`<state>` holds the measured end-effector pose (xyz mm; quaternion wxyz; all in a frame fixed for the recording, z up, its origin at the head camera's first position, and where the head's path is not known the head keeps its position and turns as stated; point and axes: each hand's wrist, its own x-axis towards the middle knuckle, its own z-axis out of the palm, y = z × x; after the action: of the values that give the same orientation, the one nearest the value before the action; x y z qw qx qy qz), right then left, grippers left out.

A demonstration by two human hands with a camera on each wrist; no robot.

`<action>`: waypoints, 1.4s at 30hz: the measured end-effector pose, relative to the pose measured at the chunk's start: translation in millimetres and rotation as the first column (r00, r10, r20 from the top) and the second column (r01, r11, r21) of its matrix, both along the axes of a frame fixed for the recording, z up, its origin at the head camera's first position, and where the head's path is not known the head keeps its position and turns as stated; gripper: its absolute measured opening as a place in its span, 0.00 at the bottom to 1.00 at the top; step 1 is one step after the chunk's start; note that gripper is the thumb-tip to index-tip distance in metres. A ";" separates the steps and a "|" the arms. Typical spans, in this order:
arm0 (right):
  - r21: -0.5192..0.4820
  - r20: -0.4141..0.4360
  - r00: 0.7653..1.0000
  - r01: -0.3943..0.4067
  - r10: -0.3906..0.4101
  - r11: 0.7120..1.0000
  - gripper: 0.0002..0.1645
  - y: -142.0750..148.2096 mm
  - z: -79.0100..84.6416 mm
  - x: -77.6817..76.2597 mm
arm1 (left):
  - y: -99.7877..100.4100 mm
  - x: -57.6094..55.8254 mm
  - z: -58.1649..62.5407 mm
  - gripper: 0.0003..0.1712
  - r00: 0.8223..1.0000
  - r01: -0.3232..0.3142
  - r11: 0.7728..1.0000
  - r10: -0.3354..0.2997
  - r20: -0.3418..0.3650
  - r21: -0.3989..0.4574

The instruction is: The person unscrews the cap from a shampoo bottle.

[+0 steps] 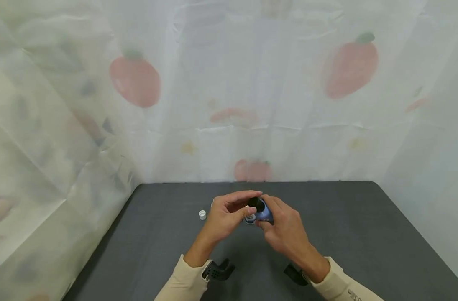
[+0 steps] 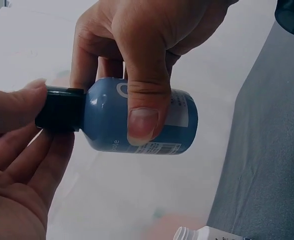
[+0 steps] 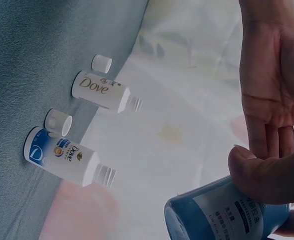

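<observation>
A blue bottle (image 2: 109, 117) with a black cap (image 2: 62, 109) is held up over the dark table. Around its body curl the fingers of my right hand (image 1: 287, 228), the thumb lying along the label. My left hand (image 1: 223, 217) pinches the black cap between thumb and fingers, and the cap sits on the bottle's neck. In the right wrist view, two white Dove bottles stand with bare threaded necks: one with a blue label (image 3: 62, 155), one with gold lettering (image 3: 99, 91). A white cap (image 3: 58, 122) lies beside the blue-labelled one, another white cap (image 3: 102, 63) beside the other.
The dark grey tabletop (image 1: 349, 234) has rounded far corners. Behind it and along the left hangs a pale curtain (image 1: 229, 83) printed with fruit. Black wrist straps (image 1: 218, 269) sit over light sleeves.
</observation>
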<state>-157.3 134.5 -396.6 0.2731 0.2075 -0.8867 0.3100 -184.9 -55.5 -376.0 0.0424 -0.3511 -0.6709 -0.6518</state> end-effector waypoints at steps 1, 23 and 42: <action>0.003 -0.002 1.000 -0.001 0.001 1.000 0.39 -0.1 0.3 -0.1 | -0.4 0.0 0.4 0.20 1.000 -0.010 1.000 0.010 -0.006 -0.008; 0.040 -0.079 0.997 0.009 -0.006 0.999 0.38 -4.2 0.2 -0.6 | -2.3 0.5 1.0 0.16 0.989 -0.136 0.990 0.134 -0.057 -0.039; 0.066 -0.126 0.992 0.015 -0.007 0.998 0.38 -4.9 1.6 -2.8 | -8.9 -1.4 2.6 0.15 0.994 -0.057 0.998 0.055 -0.093 -0.026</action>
<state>-160.1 129.6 -395.0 0.3230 0.2307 -0.8788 0.2649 -186.3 -64.4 -373.4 0.0867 -0.3624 -0.6871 -0.6237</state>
